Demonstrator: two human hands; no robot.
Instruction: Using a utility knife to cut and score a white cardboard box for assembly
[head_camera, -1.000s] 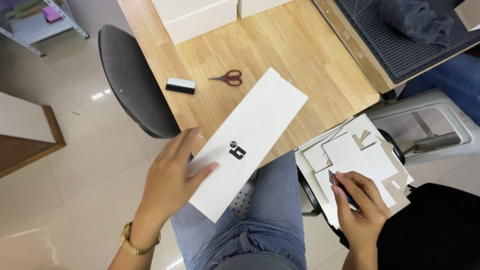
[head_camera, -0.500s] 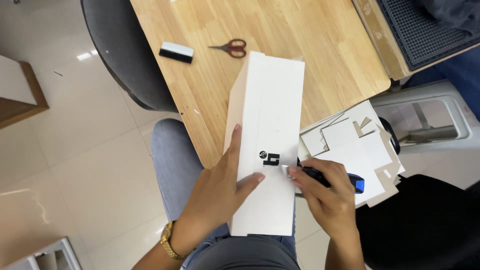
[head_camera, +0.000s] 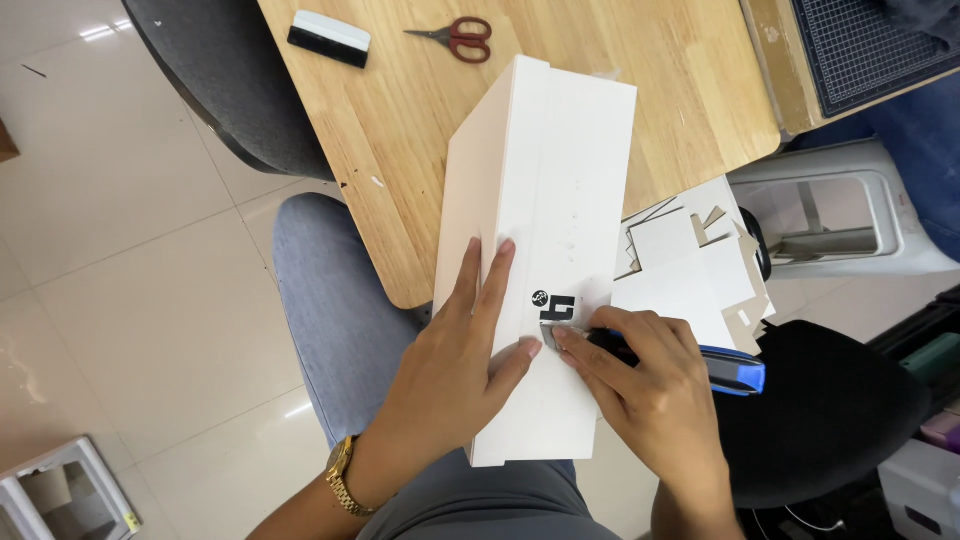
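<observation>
Across your lap and the near edge of the bench (head_camera: 640, 110) lies a long white box (head_camera: 545, 230), its far end resting on the light wood top and its near end over your knees in blue-grey trousers. Your left hand (head_camera: 455, 375) lies flat on the box's upper face, fingers spread and pressing down, not closed around anything; a gold watch (head_camera: 342, 478) sits on that wrist. Your right hand (head_camera: 645, 390) has its grip closed on a utility knife (head_camera: 700, 362) with a blue-and-black handle — the metal tip meets the box right beside a small black sticker (head_camera: 556, 305), and your left thumb lies just next to that tip.

Just to the right of the box, near your right hand, a heap of white and brown card offcuts (head_camera: 690, 265) sits piled on something dark. Farther up the bench, well apart from both hands, lie red-handled scissors (head_camera: 462, 36) and a black-and-white squeegee (head_camera: 328, 38). A dark cutting mat (head_camera: 870, 45) with a grid fills the top right corner. A dark grey chair back (head_camera: 230, 110) stands at the bench's left side over pale floor tiles — and a black seat (head_camera: 830, 410) lies to your right.
</observation>
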